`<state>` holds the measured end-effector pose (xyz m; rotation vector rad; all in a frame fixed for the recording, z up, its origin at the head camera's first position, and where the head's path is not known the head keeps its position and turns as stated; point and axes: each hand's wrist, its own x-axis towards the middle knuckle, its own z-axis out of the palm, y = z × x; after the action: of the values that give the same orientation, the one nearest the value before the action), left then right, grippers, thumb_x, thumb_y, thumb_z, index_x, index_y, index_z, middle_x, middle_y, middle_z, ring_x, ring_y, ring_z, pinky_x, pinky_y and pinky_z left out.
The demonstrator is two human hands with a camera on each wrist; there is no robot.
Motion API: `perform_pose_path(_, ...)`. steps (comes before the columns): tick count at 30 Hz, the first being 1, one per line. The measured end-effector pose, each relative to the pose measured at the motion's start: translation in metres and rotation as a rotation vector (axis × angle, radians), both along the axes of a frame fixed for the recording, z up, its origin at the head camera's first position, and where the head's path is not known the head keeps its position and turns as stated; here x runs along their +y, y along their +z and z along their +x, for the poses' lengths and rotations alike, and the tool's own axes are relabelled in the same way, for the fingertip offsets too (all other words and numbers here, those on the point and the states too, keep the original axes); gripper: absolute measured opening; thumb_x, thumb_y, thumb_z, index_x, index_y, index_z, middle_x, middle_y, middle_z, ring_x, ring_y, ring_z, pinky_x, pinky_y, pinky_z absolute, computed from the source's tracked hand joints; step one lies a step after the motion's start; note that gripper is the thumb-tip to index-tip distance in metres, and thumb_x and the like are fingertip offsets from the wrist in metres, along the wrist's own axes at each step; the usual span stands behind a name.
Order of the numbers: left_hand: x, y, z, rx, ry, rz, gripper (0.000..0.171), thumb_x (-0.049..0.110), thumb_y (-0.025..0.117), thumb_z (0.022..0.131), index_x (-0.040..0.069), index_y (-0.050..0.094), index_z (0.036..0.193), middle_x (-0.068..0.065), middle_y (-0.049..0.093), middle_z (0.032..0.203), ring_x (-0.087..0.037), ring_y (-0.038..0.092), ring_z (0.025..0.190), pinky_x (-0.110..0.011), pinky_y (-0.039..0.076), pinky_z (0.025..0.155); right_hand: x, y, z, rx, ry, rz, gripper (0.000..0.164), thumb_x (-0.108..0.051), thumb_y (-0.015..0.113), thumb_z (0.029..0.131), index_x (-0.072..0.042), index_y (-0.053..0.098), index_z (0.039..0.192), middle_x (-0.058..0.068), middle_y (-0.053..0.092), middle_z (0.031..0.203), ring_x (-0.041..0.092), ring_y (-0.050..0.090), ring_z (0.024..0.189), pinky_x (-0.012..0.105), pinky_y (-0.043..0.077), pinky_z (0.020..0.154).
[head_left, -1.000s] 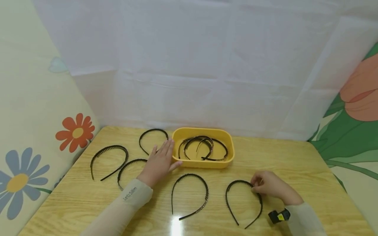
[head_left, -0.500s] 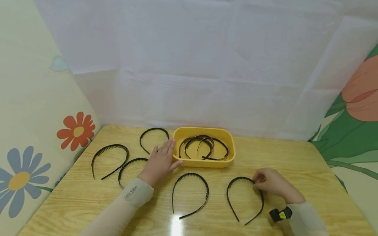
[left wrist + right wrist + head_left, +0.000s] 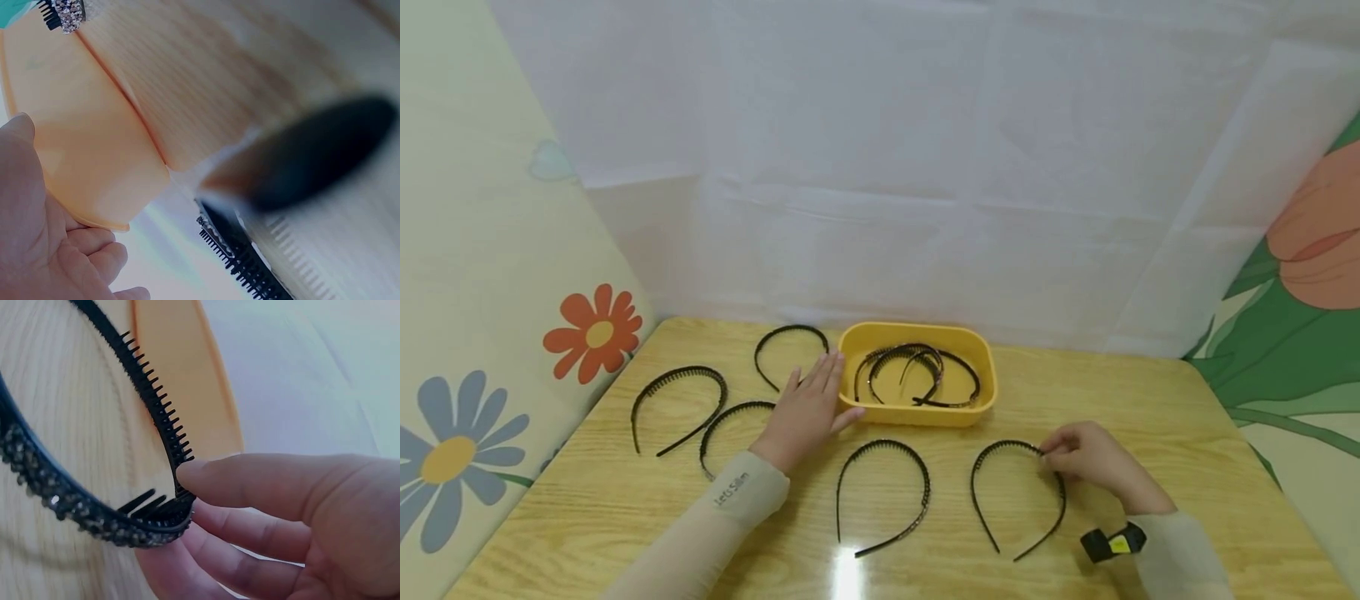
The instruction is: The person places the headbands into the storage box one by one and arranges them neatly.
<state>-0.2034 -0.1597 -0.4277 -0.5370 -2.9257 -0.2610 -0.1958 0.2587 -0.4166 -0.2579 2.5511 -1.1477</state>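
A black toothed headband is pinched between the thumb and fingers of my right hand, at the right of the table. Dark sparkling stones line the outside of that headband in the right wrist view. My left hand lies with straight fingers against the left end of a yellow bin, its thumb at the front corner. From the left wrist view, the bin's wall runs beside the palm. Several dark headbands overlap inside the bin.
Another headband lies front centre on the wooden table. Further left are a toothed headband, one partly under the left forearm, and a thin one behind the left hand. White cloth hangs behind the table.
My right hand has shifted slightly away from me, and the pinched headband has moved with it, towards the back of the table. The left hand and the bin stay in place.
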Motion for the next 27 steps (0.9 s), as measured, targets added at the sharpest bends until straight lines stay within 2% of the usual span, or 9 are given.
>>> perform_pose_path(9, 0.000, -0.002, -0.001, -0.004, -0.002, -0.001, 0.091, 0.056, 0.050, 0.102, -0.008, 0.018, 0.158, -0.024, 0.020, 0.164, -0.039, 0.023, 0.151, -0.063, 0.017, 0.121, -0.007, 0.005, 0.000, -0.042, -0.068, -0.053, 0.027, -0.010, 0.074, 0.092, 0.007, 0.072, 0.112, 0.008, 0.073, 0.091, 0.021, 0.070, 0.083, 0.038, 0.063, 0.073)
perform_pose_path(27, -0.001, -0.002, -0.001, 0.001, 0.001, 0.005, 0.090, 0.055, 0.050, 0.102, -0.008, 0.019, 0.158, -0.024, 0.019, 0.164, -0.039, 0.023, 0.151, -0.063, 0.017, 0.121, -0.023, 0.018, 0.000, 0.050, -0.134, -0.067, 0.028, -0.013, 0.072, 0.095, 0.003, 0.072, 0.117, 0.008, 0.074, 0.099, 0.021, 0.070, 0.088, 0.038, 0.062, 0.077)
